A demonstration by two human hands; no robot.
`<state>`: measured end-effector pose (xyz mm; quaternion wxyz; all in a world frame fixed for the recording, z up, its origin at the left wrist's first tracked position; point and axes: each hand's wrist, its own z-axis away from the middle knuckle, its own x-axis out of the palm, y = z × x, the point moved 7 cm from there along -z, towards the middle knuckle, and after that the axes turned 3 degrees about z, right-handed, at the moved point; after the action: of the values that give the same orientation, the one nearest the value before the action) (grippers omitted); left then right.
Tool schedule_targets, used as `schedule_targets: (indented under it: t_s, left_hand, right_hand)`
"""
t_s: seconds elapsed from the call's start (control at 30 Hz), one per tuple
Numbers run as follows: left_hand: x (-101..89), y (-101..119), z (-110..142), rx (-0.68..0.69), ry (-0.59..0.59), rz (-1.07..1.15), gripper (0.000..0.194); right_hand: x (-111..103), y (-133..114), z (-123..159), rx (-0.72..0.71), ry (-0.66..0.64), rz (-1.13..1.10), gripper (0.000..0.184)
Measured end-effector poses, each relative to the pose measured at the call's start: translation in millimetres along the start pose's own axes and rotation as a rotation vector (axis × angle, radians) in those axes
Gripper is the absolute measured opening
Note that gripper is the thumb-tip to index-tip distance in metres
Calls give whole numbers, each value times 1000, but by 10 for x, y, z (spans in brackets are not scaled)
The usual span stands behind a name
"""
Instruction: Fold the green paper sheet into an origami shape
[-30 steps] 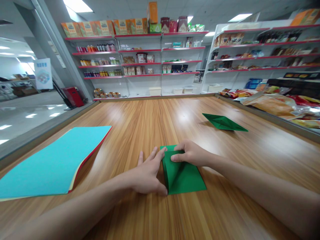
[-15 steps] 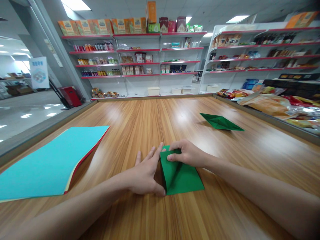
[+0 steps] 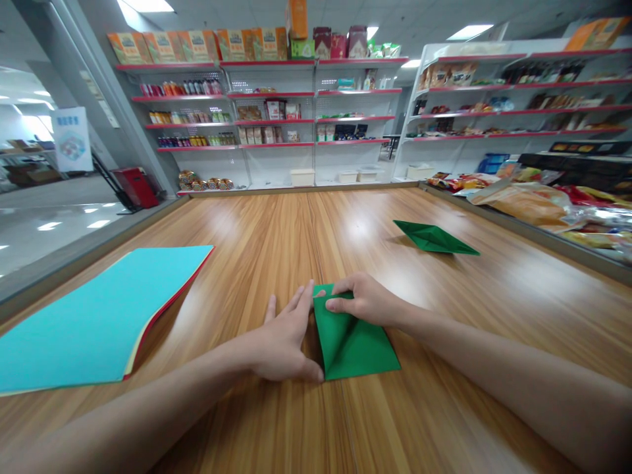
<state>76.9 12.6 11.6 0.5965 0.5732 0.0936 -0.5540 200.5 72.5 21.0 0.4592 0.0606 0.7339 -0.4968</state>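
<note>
A sheet of green paper (image 3: pixel 360 349), partly folded over, lies on the wooden table in front of me. My right hand (image 3: pixel 365 299) pinches its far edge between thumb and fingers, lifting a flap there. Along the paper's left side rests my left hand (image 3: pixel 286 342), its fingers spread; the thumb touches the near left corner and the fingertips reach the far left corner. Farther off to the right sits a folded green paper boat-like shape (image 3: pixel 434 237), pointed at both ends, with no hand on it.
A stack of coloured paper (image 3: pixel 99 322), light blue on top with cream and red beneath, lies at the left. Beyond the raised table rim (image 3: pixel 276 191) stand shelves of goods (image 3: pixel 271 95). Packaged snacks (image 3: pixel 528 201) are heaped past the right rim.
The whole view has shifted slightly. Both hands keep nearly the same place on the green paper, with the right hand still pinching its far edge.
</note>
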Motion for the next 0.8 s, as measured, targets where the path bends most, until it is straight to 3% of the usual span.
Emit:
schedule_targets:
  t_s: [0.27,0.4,0.8]
  left_hand:
    - [-26,59,-37,-71,-33,126,97]
    - [21,51,-79,1,25,35,113]
    - [90,-3,-115,22,90,12,120]
  right_hand:
    - [-20,49,15,-25,-47,-3,35]
    - [-25,92,11,-36,-48,2,33]
    - [16,149,7,-51,-17,10,36]
